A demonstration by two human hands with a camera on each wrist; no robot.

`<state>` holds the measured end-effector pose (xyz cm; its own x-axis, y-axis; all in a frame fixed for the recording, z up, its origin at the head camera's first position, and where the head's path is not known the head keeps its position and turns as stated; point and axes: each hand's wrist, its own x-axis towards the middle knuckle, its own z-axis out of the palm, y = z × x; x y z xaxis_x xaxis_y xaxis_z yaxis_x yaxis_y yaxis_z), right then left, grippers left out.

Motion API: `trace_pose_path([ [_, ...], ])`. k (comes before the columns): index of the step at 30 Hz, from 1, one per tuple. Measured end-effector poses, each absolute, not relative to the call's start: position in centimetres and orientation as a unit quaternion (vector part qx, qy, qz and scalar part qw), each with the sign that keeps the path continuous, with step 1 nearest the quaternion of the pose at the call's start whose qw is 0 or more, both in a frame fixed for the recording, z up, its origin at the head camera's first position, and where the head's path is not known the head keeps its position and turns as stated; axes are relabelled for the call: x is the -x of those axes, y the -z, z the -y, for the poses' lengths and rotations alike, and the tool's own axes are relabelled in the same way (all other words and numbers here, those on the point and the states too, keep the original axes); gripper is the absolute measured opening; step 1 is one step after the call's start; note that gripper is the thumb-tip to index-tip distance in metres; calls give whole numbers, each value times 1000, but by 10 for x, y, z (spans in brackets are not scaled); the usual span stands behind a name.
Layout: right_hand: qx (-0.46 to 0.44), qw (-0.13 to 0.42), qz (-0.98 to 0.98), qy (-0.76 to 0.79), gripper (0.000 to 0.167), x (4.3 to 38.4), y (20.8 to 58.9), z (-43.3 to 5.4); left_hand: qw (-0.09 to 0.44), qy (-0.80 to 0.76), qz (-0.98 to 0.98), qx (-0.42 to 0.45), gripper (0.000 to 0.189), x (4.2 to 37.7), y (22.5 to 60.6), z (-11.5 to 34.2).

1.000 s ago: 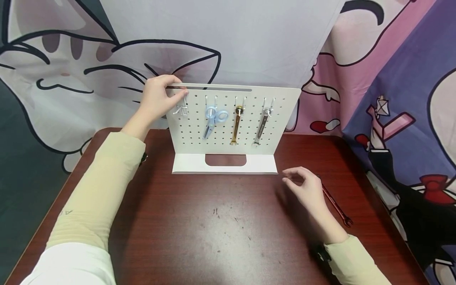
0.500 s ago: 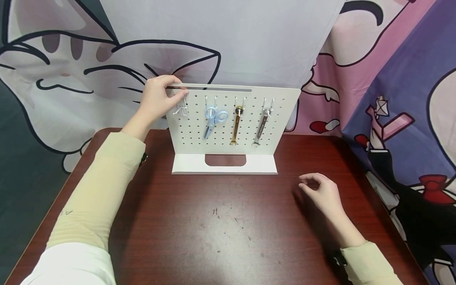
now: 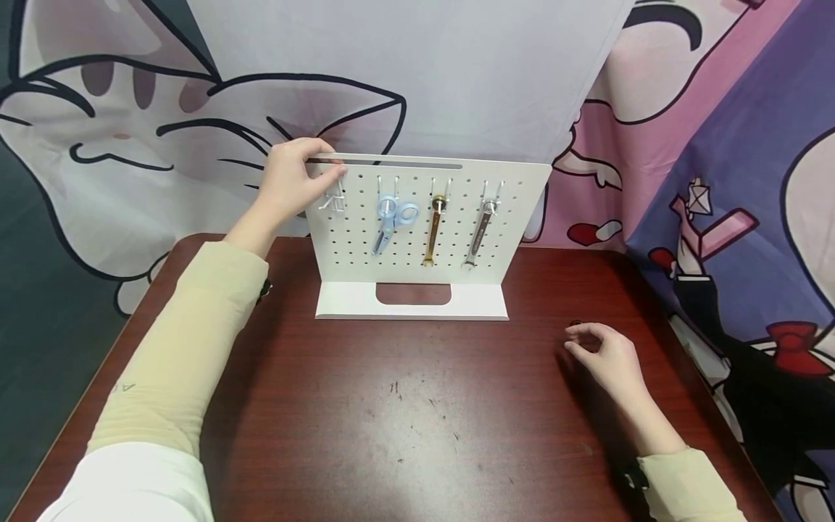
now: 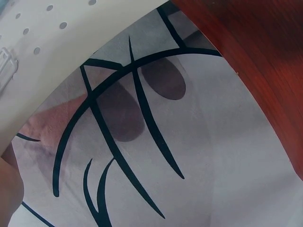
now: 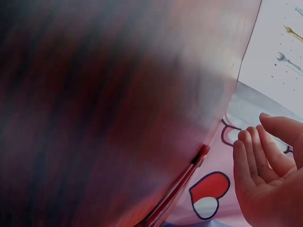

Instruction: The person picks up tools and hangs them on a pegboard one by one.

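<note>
My left hand pinches the top left corner of a white pegboard standing upright on the table. Light blue scissors, a gold wrench and a silver wrench hang from its hooks. A white hook under my left hand bears nothing. My right hand hovers over the table's right side, fingers loosely bent and holding nothing. Close by lies a red wrench, plain in the right wrist view; in the head view my hand and forearm hide nearly all of it.
The pegboard stands toward the back of the dark red wooden table, its base having a cutout handle. A cartoon-printed cloth hangs behind the table and along the right side. Small dark marks dot the tabletop's middle.
My right hand has moved right, away from the pegboard and over the red wrench, now mostly covered in the head view. The left hand stays on the board's corner.
</note>
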<state>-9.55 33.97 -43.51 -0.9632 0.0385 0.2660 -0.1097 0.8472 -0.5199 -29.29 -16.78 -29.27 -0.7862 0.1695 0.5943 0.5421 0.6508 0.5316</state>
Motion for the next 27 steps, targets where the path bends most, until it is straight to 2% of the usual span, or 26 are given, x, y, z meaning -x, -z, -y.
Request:
trace_pose_path([
  [14,10,88,961,-261,22,93,438,-366,257,363,873,202,17,293,293,167],
  [27,36,73,964,-254,23,93,443,-385,260,364,870,205,16,293,293,168],
])
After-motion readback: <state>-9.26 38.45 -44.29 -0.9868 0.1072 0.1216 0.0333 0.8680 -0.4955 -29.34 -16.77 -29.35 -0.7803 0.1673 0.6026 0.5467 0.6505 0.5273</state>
